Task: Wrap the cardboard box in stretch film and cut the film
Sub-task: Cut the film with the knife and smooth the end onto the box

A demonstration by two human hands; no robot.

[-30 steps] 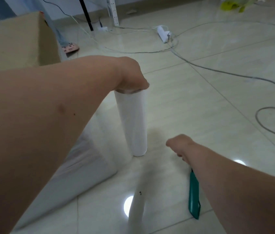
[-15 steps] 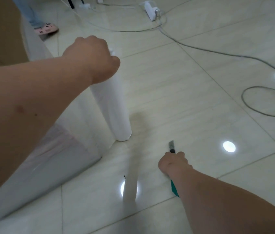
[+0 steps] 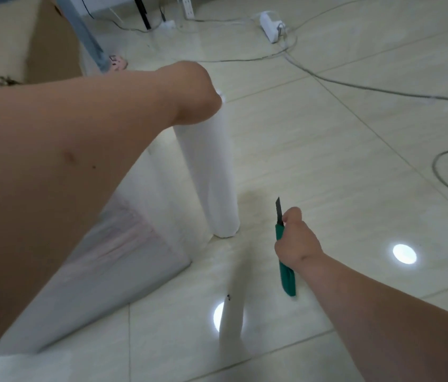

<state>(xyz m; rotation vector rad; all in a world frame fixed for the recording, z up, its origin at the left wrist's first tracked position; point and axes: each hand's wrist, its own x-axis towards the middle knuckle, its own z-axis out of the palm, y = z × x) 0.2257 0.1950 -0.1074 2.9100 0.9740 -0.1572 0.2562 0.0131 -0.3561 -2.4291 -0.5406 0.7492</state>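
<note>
Top of the film roll (image 3: pixel 212 172) behind the left hand (image 3: pixel 189 97) — cardboard box (image 3: pixel 16 45) cut off at the left edge.

Bare floor (image 3: pixel 327 166) right of upright roll (image 3: pixel 212 183) — cables (image 3: pixel 382 91) apparently farther off.

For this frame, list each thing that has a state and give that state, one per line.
stretch film roll: upright on the floor, film drawn out toward the box
cardboard box: lower side covered in film
utility knife: off the floor, blade extended, pointing up
left hand: grips the roll's top end
right hand: grips the knife handle
power strip: on the floor, cable plugged in
</note>
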